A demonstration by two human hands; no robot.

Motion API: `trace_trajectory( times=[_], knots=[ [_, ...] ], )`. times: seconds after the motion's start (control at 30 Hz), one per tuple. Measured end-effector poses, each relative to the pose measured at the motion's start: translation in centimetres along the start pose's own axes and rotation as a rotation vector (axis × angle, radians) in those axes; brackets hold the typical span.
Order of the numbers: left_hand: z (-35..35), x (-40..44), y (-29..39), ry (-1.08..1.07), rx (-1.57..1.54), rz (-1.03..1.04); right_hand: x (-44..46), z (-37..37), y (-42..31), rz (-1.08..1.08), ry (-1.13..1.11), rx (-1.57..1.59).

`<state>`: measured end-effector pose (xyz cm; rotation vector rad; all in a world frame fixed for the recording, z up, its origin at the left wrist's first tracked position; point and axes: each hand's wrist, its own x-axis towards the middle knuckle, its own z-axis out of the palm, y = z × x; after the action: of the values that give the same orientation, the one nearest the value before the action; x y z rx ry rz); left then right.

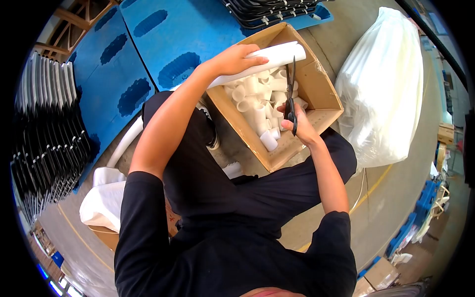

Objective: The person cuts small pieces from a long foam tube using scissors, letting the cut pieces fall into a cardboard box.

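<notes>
A long white foam tube (279,54) lies across the top of a cardboard box (316,81), its cut end toward the right. My left hand (241,59) is wrapped round this tube. In my right hand (300,126) is a pair of black scissors (290,96), points upward, with the blades near the tube's end. Whether the blades touch the tube I cannot tell. Below, inside the box, lie several short white tube pieces (257,101) in a loose heap.
A big white plastic bag (383,89) stands right of the box. Blue pallets (198,29) lie ahead, with stacked black frames (269,10) on top. More black and white frames (49,133) stand at the left. White wrapped material (104,198) sits by my left side.
</notes>
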<state>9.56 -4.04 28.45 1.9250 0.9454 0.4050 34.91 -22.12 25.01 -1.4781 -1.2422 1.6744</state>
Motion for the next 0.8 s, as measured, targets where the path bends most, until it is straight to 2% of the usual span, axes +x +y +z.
trace_trajectory(
  times=[0.13,0.2,0.27,0.33,0.47,0.53,0.67,0.73,0.8],
  knots=[
    [0.8,-0.3,0.4,-0.007,0.051,0.036,0.3,0.2,-0.2,0.009,0.032,-0.165],
    [1.7,-0.7,1.2,0.095,0.311,0.09,0.5,0.1,-0.3,-0.024,0.026,-0.203],
    [3.1,-0.8,1.3,0.119,0.373,0.117,0.8,0.0,-0.6,-0.056,0.019,-0.24],
    [3.6,-1.0,1.9,0.098,0.447,0.108,0.9,-0.1,-1.1,0.061,-0.048,-0.181],
    [3.6,-0.5,1.2,0.118,0.208,0.092,0.6,0.0,-1.4,0.076,-0.008,-0.223],
    [3.1,-0.4,1.3,0.038,-0.032,-0.006,0.5,0.2,-1.4,0.039,0.035,-0.236],
    [2.2,-0.4,2.0,-0.004,-0.006,-0.055,0.4,0.3,-0.8,0.017,0.045,-0.245],
    [1.9,-0.2,2.1,-0.02,0.144,-0.072,0.6,0.2,-0.8,0.049,0.017,-0.238],
    [2.2,-0.2,1.9,-0.022,0.156,-0.053,0.6,0.6,-1.0,0.056,0.023,-0.22]
  ],
)
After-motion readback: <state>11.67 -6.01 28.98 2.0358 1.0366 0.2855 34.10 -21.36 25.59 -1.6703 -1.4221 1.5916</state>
